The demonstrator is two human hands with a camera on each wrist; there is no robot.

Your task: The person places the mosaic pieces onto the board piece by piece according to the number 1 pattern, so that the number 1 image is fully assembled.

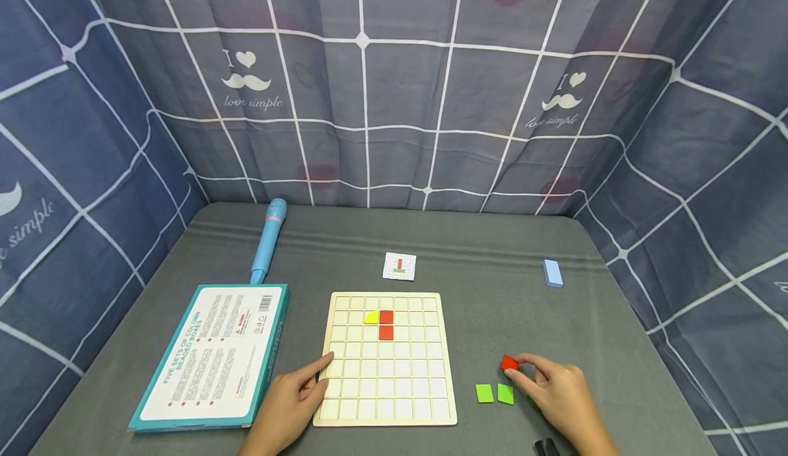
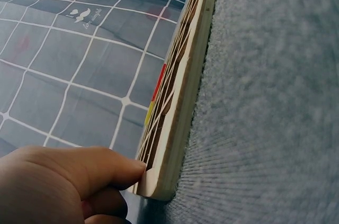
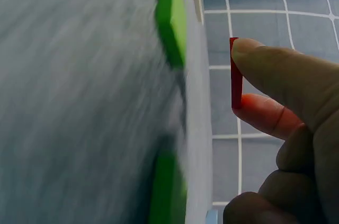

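Observation:
A pale gridded board [image 1: 388,391] lies flat, with a yellow piece [image 1: 371,317] and two red square tiles [image 1: 386,333] in its upper part. My left hand [image 1: 286,401] rests index finger and thumb at the board's left edge; in the left wrist view a fingertip presses the rim near a corner. My right hand [image 1: 560,394] pinches a red tile [image 3: 237,75] between thumb and index finger, right of the board. Close by lie green square tiles [image 1: 484,393], one partly hidden by that hand.
At left lies a teal-and-white box [image 1: 215,353], with a blue microphone-shaped object [image 1: 268,237] behind it. A small pattern card [image 1: 399,266] sits beyond the board, a light blue block [image 1: 553,273] at back right. A black object [image 1: 546,447] shows at the front edge. Checked cloth walls surround the table.

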